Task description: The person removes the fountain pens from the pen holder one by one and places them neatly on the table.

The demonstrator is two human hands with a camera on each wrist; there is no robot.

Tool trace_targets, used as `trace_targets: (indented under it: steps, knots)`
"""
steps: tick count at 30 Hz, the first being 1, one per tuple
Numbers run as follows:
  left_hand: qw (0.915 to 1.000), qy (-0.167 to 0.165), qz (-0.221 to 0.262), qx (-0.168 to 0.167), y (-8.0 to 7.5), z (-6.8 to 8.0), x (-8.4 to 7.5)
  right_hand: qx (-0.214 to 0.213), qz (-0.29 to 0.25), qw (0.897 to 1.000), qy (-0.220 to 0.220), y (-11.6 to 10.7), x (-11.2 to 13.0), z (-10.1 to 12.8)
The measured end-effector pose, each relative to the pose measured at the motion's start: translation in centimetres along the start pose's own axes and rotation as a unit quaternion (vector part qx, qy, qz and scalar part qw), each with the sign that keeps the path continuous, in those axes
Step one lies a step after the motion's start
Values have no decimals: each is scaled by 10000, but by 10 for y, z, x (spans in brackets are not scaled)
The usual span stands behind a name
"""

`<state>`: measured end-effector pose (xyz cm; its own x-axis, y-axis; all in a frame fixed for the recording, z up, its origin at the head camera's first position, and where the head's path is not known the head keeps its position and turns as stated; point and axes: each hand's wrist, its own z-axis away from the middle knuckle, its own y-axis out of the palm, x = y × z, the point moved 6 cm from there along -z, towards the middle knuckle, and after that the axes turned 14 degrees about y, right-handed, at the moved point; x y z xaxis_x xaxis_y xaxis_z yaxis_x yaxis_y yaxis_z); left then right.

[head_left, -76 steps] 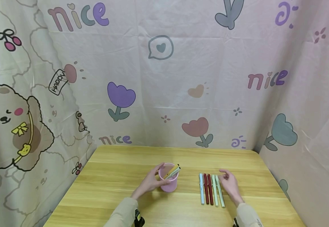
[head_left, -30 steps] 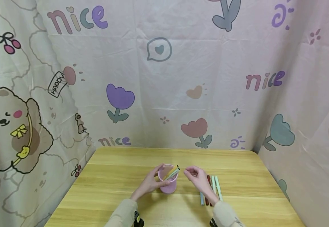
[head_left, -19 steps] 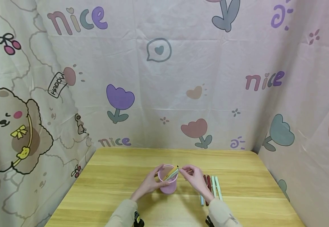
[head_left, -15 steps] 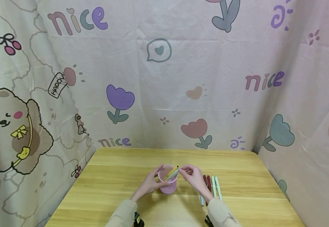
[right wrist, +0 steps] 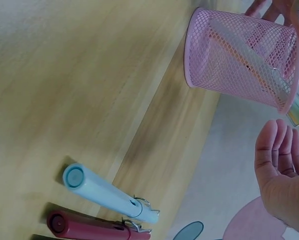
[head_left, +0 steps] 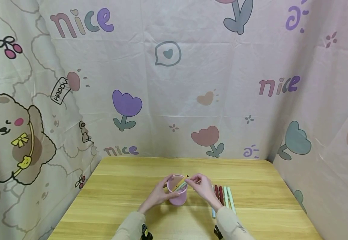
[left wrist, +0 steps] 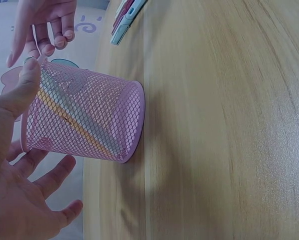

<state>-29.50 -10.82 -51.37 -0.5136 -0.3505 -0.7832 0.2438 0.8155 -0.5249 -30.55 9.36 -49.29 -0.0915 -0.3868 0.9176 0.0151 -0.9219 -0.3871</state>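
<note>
A pink mesh cup (head_left: 177, 197) stands upright mid-table with a yellow pen and a pale pen (head_left: 182, 182) leaning inside, their ends over the rim. My left hand (head_left: 159, 193) holds the cup from its left, thumb on the rim (left wrist: 29, 75) and fingers spread behind the wall. My right hand (head_left: 201, 187) hovers at the cup's right rim, fingertips by the pen ends. In the right wrist view its fingers (right wrist: 282, 175) lie together, holding nothing. Several pens (head_left: 223, 196) lie side by side to the right of the cup.
The wooden table (head_left: 126, 186) is walled on three sides by a printed cloth backdrop (head_left: 168, 100). In the right wrist view a light blue pen (right wrist: 107, 195) and a dark red pen (right wrist: 89, 227) lie nearest the cup (right wrist: 239, 55).
My right hand left the row of pens and moved left to the cup's rim, close to the pen ends. The left hand stayed on the cup.
</note>
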Motion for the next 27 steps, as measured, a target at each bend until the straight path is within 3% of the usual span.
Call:
trace_targets:
  steps: [10,21,27]
  knots:
    - [10000,11,-20,4,0,0,-1,-143,251,9991,-310,5,6,-5]
    - [10000,66,1,18,0,0,0,-421,685,9965,-226,6,8,-7]
    - [9999,116,9,23,0,0,0,-342,963,9944,-261,7,9,-5]
